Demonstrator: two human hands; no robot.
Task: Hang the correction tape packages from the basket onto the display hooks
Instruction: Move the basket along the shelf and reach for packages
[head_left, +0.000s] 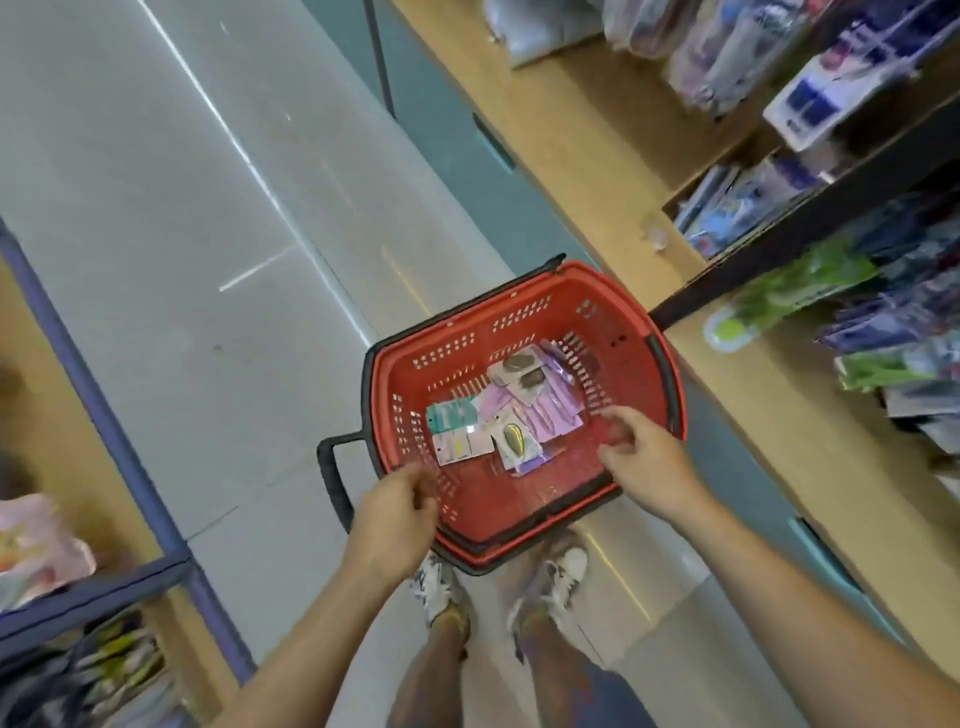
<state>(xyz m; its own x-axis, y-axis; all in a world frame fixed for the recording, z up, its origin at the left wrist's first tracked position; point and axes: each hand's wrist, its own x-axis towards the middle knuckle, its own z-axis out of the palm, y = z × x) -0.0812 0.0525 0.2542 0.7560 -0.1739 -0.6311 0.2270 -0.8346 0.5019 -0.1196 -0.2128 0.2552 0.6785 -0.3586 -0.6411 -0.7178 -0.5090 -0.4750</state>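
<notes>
baskets: 1 red shopping basket (519, 312) counted, frame centre | hands: 2 counted, left hand (400, 512) and right hand (641, 457), lower centre | sneakers (569, 566): 2 counted, bottom centre | correction tape packages (511, 441): at least 6 counted, overlapping, exact total not readable

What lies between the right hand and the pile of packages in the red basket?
In the head view, only a strip of bare red basket floor separates the right hand from the packages.

Bright overhead light, floor (218, 218) glare streaks, wide-angle warp, blurry shelves (857, 322) w/ motion smear.
</notes>
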